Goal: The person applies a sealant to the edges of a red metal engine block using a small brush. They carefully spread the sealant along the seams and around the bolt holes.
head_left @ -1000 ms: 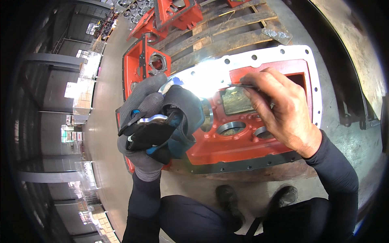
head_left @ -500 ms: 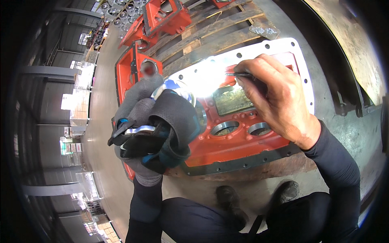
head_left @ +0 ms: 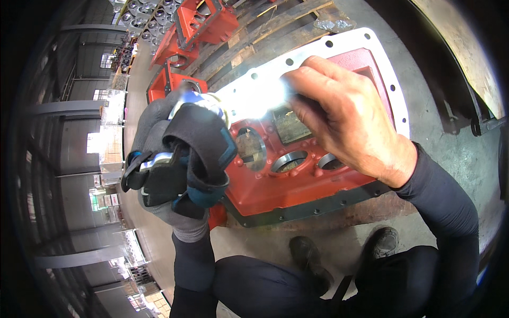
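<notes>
My left hand (head_left: 151, 124), in a grey knit glove, is closed round a lit headlamp (head_left: 204, 100) with a blue and white body. Its wide black strap (head_left: 204, 135) loops over the fingers. The beam glares on the pale machined rim (head_left: 328, 45) of a large orange-red cast housing (head_left: 281, 196). Over that housing my bare right hand (head_left: 355, 119) is closed, thumb and forefinger pinched at the edge of the glare. Whatever sits in the pinch is hidden by the hand and the light. The housing has a rectangular window and several round bores.
More orange-red castings (head_left: 207, 26) stand at the far left on and beside a wooden pallet (head_left: 265, 32). A clear bag of small metal parts (head_left: 334, 25) lies on its slats. Round metal parts (head_left: 140, 16) are gathered farther off. My shoes (head_left: 382, 241) are close to the near side.
The headlamp and my left hand have shifted left in the picture, as has the housing. The thin dark piece seen in my right fingers before is now lost from sight.
</notes>
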A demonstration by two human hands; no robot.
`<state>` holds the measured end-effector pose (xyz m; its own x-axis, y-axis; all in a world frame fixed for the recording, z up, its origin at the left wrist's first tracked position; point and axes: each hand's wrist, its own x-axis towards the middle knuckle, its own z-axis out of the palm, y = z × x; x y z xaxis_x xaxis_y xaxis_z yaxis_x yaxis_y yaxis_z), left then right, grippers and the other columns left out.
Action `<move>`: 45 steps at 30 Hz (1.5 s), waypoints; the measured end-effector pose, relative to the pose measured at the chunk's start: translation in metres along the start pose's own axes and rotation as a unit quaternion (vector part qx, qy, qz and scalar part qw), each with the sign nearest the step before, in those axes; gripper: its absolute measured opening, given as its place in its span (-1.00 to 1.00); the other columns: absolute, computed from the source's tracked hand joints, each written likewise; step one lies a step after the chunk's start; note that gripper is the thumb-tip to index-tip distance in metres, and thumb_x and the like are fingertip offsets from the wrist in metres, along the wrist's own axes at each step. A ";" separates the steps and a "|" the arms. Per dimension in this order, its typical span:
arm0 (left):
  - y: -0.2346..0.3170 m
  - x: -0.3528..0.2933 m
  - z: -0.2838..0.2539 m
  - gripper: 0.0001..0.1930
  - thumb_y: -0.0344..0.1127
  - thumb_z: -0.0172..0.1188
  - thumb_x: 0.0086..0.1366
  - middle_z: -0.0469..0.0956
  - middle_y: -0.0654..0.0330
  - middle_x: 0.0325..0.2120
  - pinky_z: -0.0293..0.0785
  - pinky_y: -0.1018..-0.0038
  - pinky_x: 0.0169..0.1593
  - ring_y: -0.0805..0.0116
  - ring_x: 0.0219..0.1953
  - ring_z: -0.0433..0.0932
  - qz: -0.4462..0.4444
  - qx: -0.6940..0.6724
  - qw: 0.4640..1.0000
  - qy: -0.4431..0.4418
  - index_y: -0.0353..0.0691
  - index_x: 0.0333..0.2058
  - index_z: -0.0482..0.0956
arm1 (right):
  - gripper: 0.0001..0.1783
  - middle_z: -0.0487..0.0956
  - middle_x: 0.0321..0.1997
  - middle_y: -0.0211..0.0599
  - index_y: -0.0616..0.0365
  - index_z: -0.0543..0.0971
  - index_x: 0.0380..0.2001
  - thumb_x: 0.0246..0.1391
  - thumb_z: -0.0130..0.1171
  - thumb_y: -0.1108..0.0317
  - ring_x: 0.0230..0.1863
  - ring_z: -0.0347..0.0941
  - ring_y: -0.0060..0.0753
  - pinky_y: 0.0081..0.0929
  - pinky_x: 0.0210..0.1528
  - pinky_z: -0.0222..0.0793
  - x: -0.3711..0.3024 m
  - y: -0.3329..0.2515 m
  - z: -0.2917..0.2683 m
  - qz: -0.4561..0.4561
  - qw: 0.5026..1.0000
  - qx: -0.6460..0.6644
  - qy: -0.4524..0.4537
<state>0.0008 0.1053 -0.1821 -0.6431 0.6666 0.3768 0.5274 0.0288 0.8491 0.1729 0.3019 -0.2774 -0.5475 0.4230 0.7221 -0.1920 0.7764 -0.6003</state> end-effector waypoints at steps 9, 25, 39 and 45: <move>-0.012 -0.005 -0.020 -0.36 -0.13 0.24 0.44 0.56 -0.10 0.21 0.63 0.22 0.23 0.14 0.15 0.65 0.189 0.284 0.936 -0.091 -0.31 0.38 0.39 | -0.71 0.55 -0.18 -0.07 0.24 0.60 -0.08 0.11 0.35 0.63 -0.20 0.62 0.10 -0.18 -0.20 0.56 -0.006 0.002 -0.002 0.017 0.999 0.049 0.002; 0.008 -0.008 0.006 -0.66 -0.46 0.65 -0.05 0.70 -0.04 -0.11 0.67 -0.17 0.17 -0.29 0.08 0.71 0.369 0.200 0.890 -0.177 -0.18 -0.27 0.73 | -0.77 0.48 -0.24 -0.06 0.23 0.56 -0.15 0.14 0.33 0.60 -0.28 0.56 0.12 -0.17 -0.27 0.50 0.009 0.005 0.005 0.013 0.996 0.074 -0.041; 0.002 -0.013 0.003 -0.66 -0.48 0.67 -0.12 0.68 0.01 -0.12 0.70 -0.14 0.13 -0.27 0.05 0.72 0.372 0.218 0.889 -0.157 -0.14 -0.34 0.73 | -0.78 0.50 -0.22 -0.02 0.24 0.55 -0.14 0.14 0.28 0.62 -0.22 0.56 0.18 -0.11 -0.23 0.48 0.016 0.007 0.010 -0.032 0.998 0.044 -0.033; -0.001 -0.014 -0.002 -0.66 -0.51 0.66 -0.13 0.69 0.00 -0.11 0.71 -0.13 0.13 -0.27 0.05 0.73 0.371 0.218 0.889 -0.157 -0.14 -0.35 0.73 | -0.73 0.49 -0.24 0.02 0.30 0.53 -0.18 0.01 0.28 0.63 -0.24 0.57 0.22 -0.07 -0.26 0.48 0.023 0.005 0.010 -0.058 0.997 0.010 -0.055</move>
<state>0.0085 0.0946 -0.1878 0.1231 0.7955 0.5933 0.9508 -0.2658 0.1592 0.1509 0.3107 -0.2670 -0.6067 0.2768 0.7452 -0.2749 0.8065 -0.5234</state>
